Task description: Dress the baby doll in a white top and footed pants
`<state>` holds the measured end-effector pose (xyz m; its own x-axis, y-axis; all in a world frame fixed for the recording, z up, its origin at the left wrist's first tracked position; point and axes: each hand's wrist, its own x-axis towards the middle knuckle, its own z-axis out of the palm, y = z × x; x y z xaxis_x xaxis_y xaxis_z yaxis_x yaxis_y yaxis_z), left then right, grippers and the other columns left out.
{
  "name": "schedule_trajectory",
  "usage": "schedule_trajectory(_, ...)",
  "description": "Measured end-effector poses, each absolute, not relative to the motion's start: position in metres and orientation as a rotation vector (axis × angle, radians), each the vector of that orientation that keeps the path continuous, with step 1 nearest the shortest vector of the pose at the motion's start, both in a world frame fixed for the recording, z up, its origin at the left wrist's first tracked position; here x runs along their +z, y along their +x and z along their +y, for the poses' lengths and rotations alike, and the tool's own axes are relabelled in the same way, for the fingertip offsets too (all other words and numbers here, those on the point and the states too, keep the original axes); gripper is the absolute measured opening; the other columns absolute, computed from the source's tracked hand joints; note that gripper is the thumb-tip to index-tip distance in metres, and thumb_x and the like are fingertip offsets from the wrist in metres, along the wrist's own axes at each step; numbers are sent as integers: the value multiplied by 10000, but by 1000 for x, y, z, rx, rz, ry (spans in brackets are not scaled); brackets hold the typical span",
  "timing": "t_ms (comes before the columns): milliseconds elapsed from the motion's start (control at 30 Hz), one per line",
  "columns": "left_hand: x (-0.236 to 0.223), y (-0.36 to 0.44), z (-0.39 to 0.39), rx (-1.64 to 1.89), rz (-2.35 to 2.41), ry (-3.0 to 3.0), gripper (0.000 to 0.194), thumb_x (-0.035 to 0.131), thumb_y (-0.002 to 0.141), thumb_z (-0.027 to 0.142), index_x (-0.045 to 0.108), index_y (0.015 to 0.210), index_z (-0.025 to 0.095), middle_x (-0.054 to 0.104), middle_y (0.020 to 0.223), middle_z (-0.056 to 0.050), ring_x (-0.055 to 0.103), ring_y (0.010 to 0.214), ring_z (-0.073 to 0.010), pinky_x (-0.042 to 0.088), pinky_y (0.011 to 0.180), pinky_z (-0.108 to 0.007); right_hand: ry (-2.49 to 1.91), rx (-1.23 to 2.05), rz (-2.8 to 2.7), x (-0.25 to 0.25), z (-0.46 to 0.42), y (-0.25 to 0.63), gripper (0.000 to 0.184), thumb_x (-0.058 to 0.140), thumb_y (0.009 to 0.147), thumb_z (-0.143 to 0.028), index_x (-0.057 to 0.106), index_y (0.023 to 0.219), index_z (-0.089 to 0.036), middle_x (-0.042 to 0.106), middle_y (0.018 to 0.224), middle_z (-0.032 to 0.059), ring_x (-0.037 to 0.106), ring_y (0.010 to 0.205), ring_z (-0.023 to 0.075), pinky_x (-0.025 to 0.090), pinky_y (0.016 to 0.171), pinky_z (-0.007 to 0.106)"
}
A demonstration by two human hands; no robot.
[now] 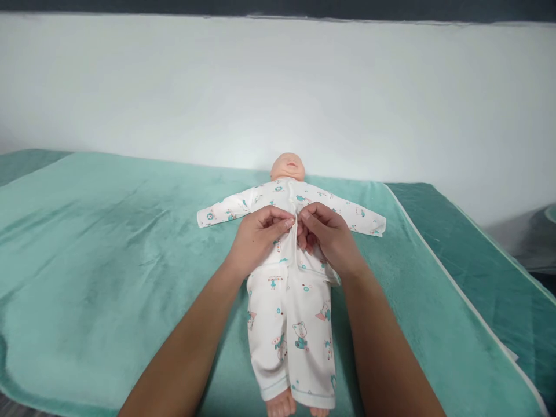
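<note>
A baby doll [288, 166] lies on its back, head at the far end and feet towards me. It wears a white printed long-sleeved top [271, 194] and matching trousers [304, 307]. Over the doll's belly, my left hand [260, 234] pinches the top's front edge between thumb and fingers. Just to its right, my right hand [325, 231] pinches the other side of the front opening, fingers curled. The fingertips of both hands nearly meet, and the fabric is lifted a little there. Any fastener between them is too small or hidden to make out.
Under the doll spreads a light green blanket [108, 278] with a pale edging. A darker green cover [478, 249] shows beneath it at the right. The white wall [217, 87] rises right behind the doll's head. At the far right edge is a dark, unclear object.
</note>
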<state>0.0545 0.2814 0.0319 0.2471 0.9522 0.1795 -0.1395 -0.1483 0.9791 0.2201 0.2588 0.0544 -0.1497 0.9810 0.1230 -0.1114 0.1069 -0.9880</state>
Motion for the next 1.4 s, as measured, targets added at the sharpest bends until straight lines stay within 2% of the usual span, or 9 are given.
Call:
schedule_trajectory(100,32,53,282,1169,847,1361,178,754,837,365,717,888,198,701,812,-26,636,782,-168,508,736,-314,-926,1337,-1314,55,260,223,255,693,885,-436,563,872,-217,624,662,-32,556,514,99,412,450,216)
schedule_trajectory(300,32,51,281,1165,831,1389,173,740,847,366,700,894,205,687,802,-15,631,768,-154,499,719,-296,-960,1354,-1430,58,257,226,189,678,885,-308,530,968,-228,563,625,-66,538,540,101,417,483,215)
schedule_trajectory(433,34,53,279,1164,869,1435,207,765,823,380,687,902,205,684,825,-12,623,766,-145,488,695,-279,-1020,1321,-1476,57,257,224,250,710,849,-287,510,992,-240,523,700,-85,484,529,69,401,488,210)
schedule_trajectory(567,35,55,277,1169,912,1479,180,763,812,328,667,904,207,678,845,-8,634,781,-145,495,705,-276,-1050,1288,-1530,52,258,223,235,678,871,-276,521,1045,-253,500,774,-78,459,559,58,384,489,202)
schedule_trajectory(767,39,53,275,1183,940,1484,93,703,819,211,645,891,202,645,821,8,602,760,-118,475,701,-251,-1101,1263,-1577,53,257,225,263,689,863,-272,551,1087,-261,451,770,-73,439,586,64,365,496,203)
schedule_trajectory(867,41,50,275,1175,856,1409,135,728,800,214,627,889,198,646,834,3,605,775,-123,477,718,-256,-1113,1266,-1577,54,257,226,268,688,860,-268,556,1093,-264,456,767,-73,437,592,68,372,503,208)
schedule_trajectory(1000,42,48,276,1142,813,1330,203,745,769,198,559,848,201,654,847,11,557,697,-102,434,657,-247,-1120,1207,-1624,52,258,225,267,679,857,-242,570,1099,-273,442,769,-72,423,607,70,373,519,208)
schedule_trajectory(1400,38,51,275,1162,998,1418,193,634,700,94,524,808,209,612,794,28,499,643,-94,371,589,-233,-1139,1204,-1616,52,257,224,263,685,846,-226,582,1086,-261,457,749,-77,424,592,64,367,515,203)
